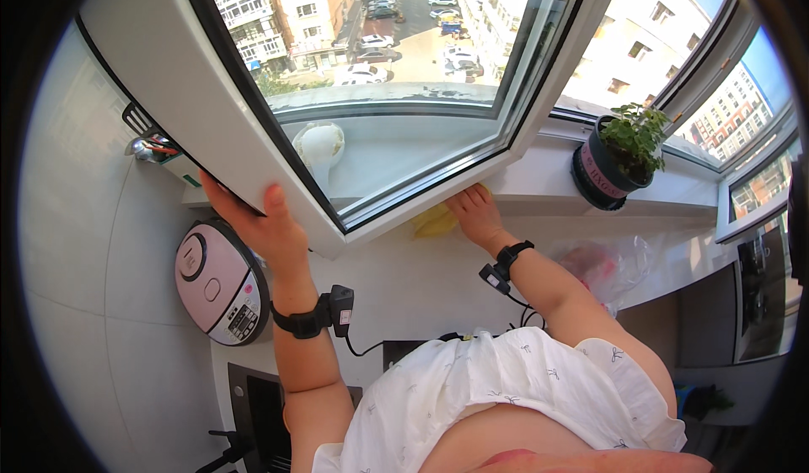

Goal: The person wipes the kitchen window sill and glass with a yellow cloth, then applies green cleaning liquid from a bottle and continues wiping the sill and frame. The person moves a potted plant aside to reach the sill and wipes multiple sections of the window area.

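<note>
A white-framed window sash stands swung inward over the counter. My left hand grips its left edge, with the thumb on the frame's face and the fingers around the side. Below the sash's bottom rail, my right hand presses on a yellow cloth. The fingers are curled over the cloth, and the rail partly hides them. Through the glass, a white rounded object shows on the sill behind the sash.
A pink rice cooker sits left of my left arm. A potted green plant stands on the windowsill to the right. Near my right forearm lies a clear plastic bag. Utensils stand by the tiled wall.
</note>
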`<state>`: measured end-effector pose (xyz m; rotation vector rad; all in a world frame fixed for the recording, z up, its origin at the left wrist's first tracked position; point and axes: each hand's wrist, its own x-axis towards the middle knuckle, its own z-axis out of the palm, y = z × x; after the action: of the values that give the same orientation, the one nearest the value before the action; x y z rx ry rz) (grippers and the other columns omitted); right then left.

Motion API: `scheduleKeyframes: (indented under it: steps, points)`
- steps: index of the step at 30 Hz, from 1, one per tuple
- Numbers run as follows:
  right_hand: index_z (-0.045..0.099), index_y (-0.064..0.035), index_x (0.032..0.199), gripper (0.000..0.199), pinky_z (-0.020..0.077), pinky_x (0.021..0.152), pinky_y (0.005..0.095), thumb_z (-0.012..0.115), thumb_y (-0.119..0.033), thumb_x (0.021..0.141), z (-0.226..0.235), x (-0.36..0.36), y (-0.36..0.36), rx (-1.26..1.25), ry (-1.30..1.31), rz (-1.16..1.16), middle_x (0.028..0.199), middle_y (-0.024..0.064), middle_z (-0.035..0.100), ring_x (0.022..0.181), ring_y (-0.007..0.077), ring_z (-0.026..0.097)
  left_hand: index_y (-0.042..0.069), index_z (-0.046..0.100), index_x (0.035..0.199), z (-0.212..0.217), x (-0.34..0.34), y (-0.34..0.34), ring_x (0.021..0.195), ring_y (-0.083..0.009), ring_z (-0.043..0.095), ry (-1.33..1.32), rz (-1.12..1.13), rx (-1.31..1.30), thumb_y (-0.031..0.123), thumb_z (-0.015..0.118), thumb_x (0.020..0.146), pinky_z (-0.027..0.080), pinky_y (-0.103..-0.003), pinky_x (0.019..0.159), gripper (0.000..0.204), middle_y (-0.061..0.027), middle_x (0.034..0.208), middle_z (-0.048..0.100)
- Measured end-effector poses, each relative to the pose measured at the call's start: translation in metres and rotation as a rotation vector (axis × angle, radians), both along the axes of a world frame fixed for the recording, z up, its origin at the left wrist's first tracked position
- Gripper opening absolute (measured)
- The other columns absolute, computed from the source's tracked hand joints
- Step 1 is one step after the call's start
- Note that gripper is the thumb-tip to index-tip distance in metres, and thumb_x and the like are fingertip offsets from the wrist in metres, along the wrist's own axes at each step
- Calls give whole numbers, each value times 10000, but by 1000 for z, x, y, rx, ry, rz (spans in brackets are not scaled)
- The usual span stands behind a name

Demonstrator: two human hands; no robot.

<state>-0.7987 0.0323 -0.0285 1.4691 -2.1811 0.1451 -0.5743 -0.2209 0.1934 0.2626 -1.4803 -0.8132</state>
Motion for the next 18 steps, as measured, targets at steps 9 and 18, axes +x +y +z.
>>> scheduleKeyframes:
  steps: [9, 18]
  points:
    - [490, -62, 1396, 664, 330, 1148, 489, 625, -30, 747, 30, -69, 174, -207, -64, -369, 1465, 131, 489, 1375, 333, 432, -60, 210, 1532, -3, 0, -1, 1336, -257, 430, -6, 38, -4, 592, 638, 925, 338, -371, 1112, 989, -176, 1485, 409]
    - [580, -50, 1301, 569, 306, 1154, 520, 682, -156, 751, 28, -18, 93, -237, -34, -299, 1381, 134, 554, 1338, 369, 470, -71, 226, 1523, -1, -1, 6, 1313, -252, 441, 7, 52, -9, 631, 607, 925, 351, -366, 1086, 997, -176, 1457, 424]
